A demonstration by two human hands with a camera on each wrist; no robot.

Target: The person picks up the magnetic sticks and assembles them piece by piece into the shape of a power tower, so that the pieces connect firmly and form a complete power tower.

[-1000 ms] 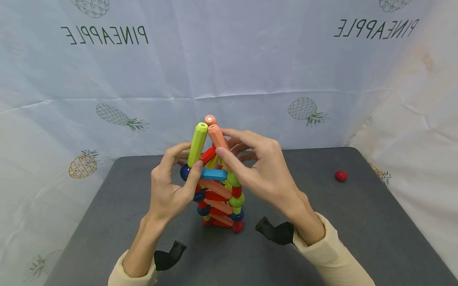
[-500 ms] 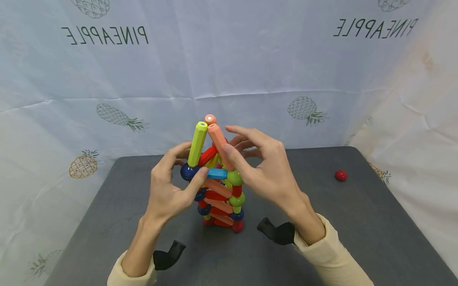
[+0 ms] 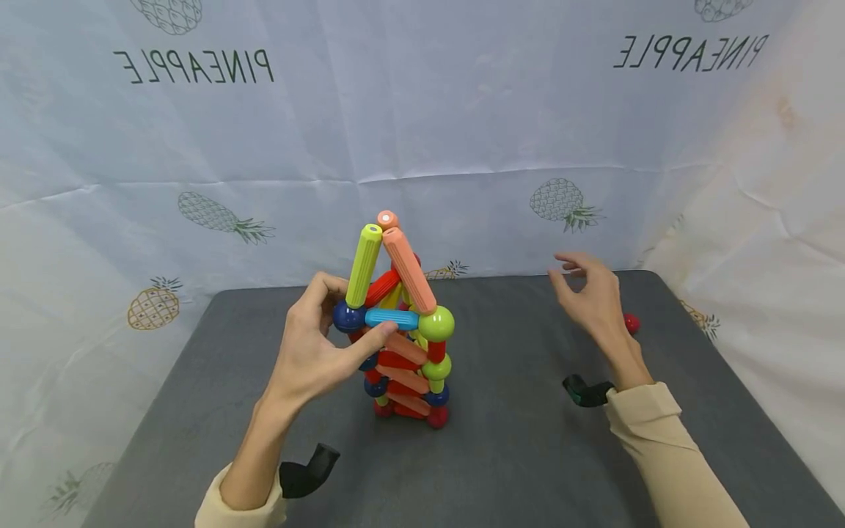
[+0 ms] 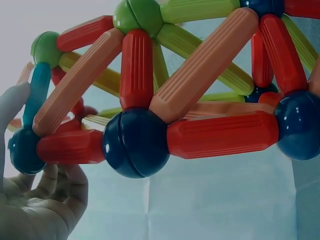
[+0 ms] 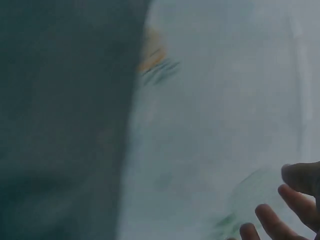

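A tower of magnetic rods and balls stands upright on the table, left of centre in the head view. Three rods lean together at its top: a yellow-green rod, an orange rod and another behind. My left hand grips its upper level, thumb on the blue rod and fingers behind the dark blue ball. Well to the right, my right hand holds nothing, its fingers spread and loosely bent. Just beyond that hand lies a loose red ball, partly covered by it.
The dark grey table ends at a pale cloth backdrop printed with pineapples, which also hangs at both sides. A black strap piece sticks out at the left wrist, and another at the right.
My right hand has let go of the orange rod at the tower's top and moved right, close to the red ball. My left hand stays at the tower, its thumb shifted slightly right.
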